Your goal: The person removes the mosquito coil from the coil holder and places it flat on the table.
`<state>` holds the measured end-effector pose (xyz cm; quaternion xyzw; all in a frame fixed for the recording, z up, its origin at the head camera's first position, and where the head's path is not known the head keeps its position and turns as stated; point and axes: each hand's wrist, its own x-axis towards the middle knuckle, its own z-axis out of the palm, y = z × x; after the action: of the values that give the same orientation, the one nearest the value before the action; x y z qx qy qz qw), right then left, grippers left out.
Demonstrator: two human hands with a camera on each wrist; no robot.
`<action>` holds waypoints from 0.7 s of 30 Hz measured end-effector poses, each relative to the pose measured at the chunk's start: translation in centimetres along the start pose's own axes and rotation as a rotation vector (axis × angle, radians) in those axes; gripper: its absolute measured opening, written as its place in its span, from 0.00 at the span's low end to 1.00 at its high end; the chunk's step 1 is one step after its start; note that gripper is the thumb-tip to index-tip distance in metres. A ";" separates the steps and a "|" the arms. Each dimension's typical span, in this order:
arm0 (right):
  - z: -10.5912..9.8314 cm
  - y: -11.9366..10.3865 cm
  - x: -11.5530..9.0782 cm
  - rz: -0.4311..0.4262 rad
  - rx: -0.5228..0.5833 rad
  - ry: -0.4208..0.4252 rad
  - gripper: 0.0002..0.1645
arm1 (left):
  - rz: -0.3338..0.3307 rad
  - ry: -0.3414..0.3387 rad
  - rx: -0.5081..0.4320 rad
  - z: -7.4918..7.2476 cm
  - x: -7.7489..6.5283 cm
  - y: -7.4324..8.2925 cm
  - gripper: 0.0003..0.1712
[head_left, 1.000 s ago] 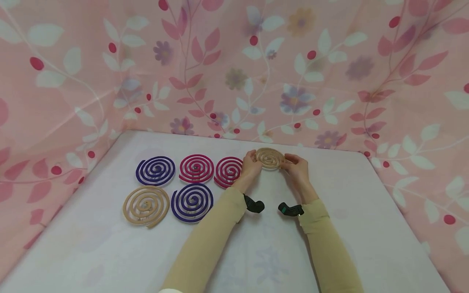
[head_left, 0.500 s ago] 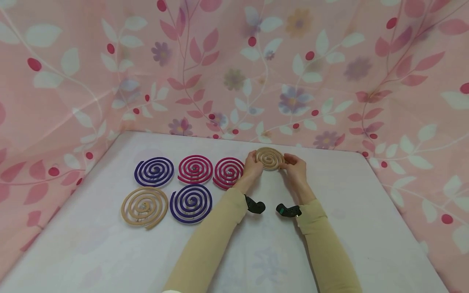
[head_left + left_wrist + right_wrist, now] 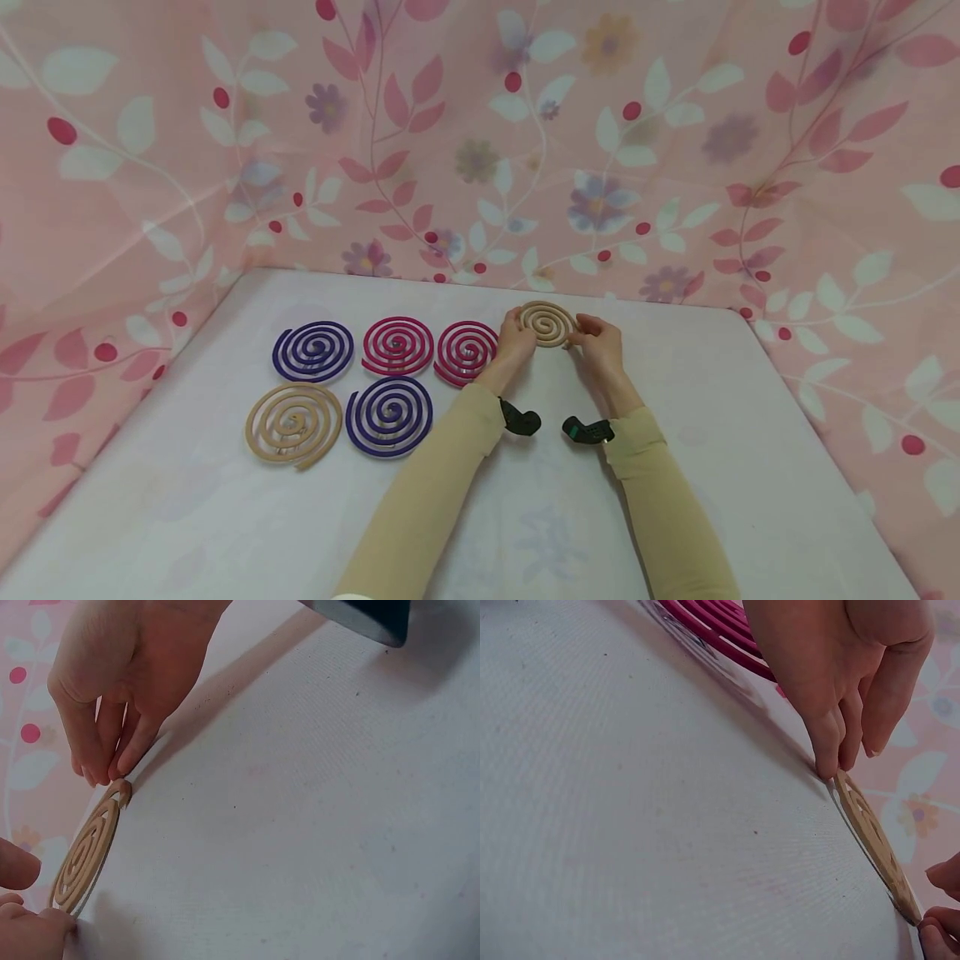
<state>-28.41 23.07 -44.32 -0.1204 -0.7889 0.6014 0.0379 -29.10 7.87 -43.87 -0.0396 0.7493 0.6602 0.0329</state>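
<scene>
At the back of the table, a tan mosquito coil (image 3: 547,324) lies low between both hands. My left hand (image 3: 516,343) holds its left edge, thumb on the near side. From the right, the fingertips of my right hand (image 3: 602,346) pinch the opposite edge. Seen from the left wrist, the coil (image 3: 86,855) is nearly edge-on, close to the white surface, with the right hand (image 3: 135,682) reaching down to its outer end. In the right wrist view, the fingers of my left hand (image 3: 840,682) meet the upper end of the coil (image 3: 874,840).
Left of the hands stand more coils in two rows: a purple one (image 3: 279,360), a pink one (image 3: 365,347) and another pink one (image 3: 438,354) behind, a tan one (image 3: 251,425) and a purple one (image 3: 351,421) in front. Floral pink cloth (image 3: 480,125) hangs around the white table (image 3: 750,483).
The head view has drifted a little, shifting everything slightly left. Both hands stay at the edges of the tan mosquito coil, the right one edging slightly inward.
</scene>
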 end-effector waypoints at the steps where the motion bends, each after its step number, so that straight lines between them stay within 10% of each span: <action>1: 0.0 0.0 0.0 -0.001 0.006 0.002 0.32 | 0.002 0.003 -0.012 0.0 0.0 0.0 0.38; 21: 0.1 0.0 0.0 0.007 0.083 0.010 0.32 | 0.002 0.035 -0.089 -0.2 -0.5 0.1 0.34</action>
<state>-28.47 22.96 -44.35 -0.1246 -0.7625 0.6333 0.0445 -28.59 7.72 -43.74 -0.0519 0.7197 0.6921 0.0175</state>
